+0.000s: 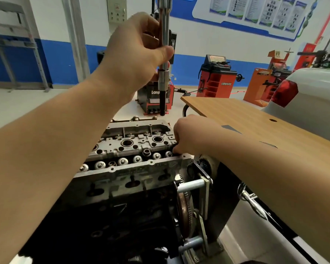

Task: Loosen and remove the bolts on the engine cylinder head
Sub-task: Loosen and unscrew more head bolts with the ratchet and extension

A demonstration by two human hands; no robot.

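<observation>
Left hand (133,54) wrapped around chrome socket wrench extension (163,35), raised upright well above cylinder head (141,147), black bolt (162,101) hanging from socket (163,80). Right hand (191,134) curled at cylinder head's far right corner, fingertips hidden, grip impossible to tell.

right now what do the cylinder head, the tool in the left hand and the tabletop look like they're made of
Cylinder head: dull grey cast metal, probably aluminium, with a matte, rough surface.
Tool in the left hand: bright polished steel shaft, likely chromed, ending in a black bit.
Tabletop: wood-grain board, possibly laminate.
</observation>
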